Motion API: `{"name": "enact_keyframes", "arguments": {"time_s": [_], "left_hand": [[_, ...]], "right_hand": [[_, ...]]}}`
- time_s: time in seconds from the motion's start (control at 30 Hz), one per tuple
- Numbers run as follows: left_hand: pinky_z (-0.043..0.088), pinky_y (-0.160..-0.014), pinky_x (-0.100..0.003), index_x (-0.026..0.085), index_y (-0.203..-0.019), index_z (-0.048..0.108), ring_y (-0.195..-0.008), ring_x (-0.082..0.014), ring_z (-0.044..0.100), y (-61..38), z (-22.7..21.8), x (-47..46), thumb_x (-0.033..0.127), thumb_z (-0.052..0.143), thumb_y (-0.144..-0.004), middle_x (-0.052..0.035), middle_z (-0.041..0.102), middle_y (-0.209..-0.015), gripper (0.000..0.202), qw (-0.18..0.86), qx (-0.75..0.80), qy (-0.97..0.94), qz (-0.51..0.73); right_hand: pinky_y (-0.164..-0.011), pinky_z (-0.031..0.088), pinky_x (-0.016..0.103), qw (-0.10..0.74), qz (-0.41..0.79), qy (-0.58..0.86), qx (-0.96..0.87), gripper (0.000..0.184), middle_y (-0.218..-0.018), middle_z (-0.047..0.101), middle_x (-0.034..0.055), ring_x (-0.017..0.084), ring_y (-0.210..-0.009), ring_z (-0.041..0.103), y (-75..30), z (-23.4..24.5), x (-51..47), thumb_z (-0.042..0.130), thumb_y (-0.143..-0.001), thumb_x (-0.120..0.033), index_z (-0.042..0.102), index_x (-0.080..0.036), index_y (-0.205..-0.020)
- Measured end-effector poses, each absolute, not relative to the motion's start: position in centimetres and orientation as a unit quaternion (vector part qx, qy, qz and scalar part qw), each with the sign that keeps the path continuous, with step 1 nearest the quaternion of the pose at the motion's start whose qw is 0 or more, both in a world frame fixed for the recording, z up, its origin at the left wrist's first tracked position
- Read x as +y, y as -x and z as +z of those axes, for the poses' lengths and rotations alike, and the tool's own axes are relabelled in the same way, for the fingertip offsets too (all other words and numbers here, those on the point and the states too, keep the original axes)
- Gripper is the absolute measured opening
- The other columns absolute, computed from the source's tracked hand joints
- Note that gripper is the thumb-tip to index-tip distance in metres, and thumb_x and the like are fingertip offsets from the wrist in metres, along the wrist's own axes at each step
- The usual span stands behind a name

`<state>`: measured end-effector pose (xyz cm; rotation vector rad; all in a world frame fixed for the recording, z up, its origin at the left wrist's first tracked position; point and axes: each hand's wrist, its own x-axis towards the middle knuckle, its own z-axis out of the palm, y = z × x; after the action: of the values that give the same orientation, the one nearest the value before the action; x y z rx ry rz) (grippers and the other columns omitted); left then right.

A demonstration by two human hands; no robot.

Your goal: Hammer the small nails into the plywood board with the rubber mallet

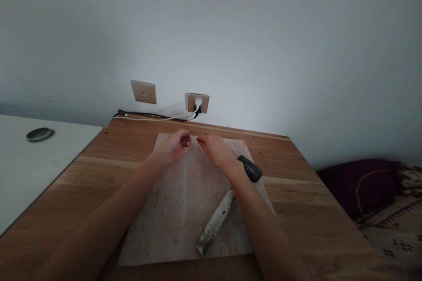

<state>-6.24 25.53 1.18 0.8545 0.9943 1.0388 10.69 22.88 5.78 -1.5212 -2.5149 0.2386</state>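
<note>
My left hand [176, 145] is curled above the far edge of a pale wooden board [171, 210], with several small nails [184, 141] in its fingers. Just to the right, the fingertips of my right hand [213, 148] are pinched together over the same board; whatever they hold is too small to make out. Tiny dark points show on the board between and below the hands. A hammer lies slantwise on the board, with a worn, whitish handle [216, 221] and a black head [251, 169]; my right forearm hides its middle.
The board rests on a brown wooden table [296, 202] against a white wall. A socket [197, 102] with plugs and cables is behind it, beside another wall plate [144, 91]. At left, a dark round object [40, 134] sits on a white surface [29, 171]. Patterned fabric [395, 215] lies at right.
</note>
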Motion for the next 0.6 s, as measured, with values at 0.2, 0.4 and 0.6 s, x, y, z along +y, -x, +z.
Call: {"name": "enact_keyframes", "arguments": {"time_s": [0.2, 0.4, 0.6], "left_hand": [[0.043, -0.055, -0.023, 0.020, -0.077, 0.057, -0.059, -0.0108, 0.051, 3.2, 2.2, 23.3, 0.023, 0.051, -0.099, 0.0002, 0.057, -0.068, 0.023, 0.757, 0.371, -0.268, 0.467], [0.024, -0.041, -0.020, 0.020, -0.074, 0.051, -0.049, -0.0090, 0.041, 2.6, 2.8, 22.7, 0.025, 0.051, -0.097, 0.0037, 0.044, -0.061, 0.023, 0.793, 0.338, -0.244, 0.445], [0.026, -0.048, -0.026, 0.022, -0.068, 0.053, -0.052, -0.0129, 0.041, 2.0, 0.9, 22.0, 0.035, 0.056, -0.093, 0.0005, 0.050, -0.063, 0.028, 0.620, 0.421, -0.538, 0.386]], "right_hand": [[-0.099, 0.050, 0.029, 0.197, 0.103, 0.458, -0.861, 0.031, -0.119, 0.081, 0.0077, 0.021, -0.109, 0.073, -10.6, 7.9, 21.7, 0.057, -0.106, -0.013, 0.080, -0.023, -0.123], [-0.096, 0.052, 0.031, 0.211, 0.144, 0.422, -0.870, 0.028, -0.112, 0.083, 0.0070, 0.021, -0.104, 0.075, -11.2, 8.8, 21.1, 0.062, -0.102, -0.011, 0.084, -0.022, -0.114], [-0.097, 0.054, 0.032, 0.220, 0.105, 0.454, -0.857, 0.022, -0.111, 0.082, 0.0073, 0.021, -0.102, 0.075, -12.7, 10.9, 20.1, 0.065, -0.101, -0.012, 0.084, -0.019, -0.110]]}}
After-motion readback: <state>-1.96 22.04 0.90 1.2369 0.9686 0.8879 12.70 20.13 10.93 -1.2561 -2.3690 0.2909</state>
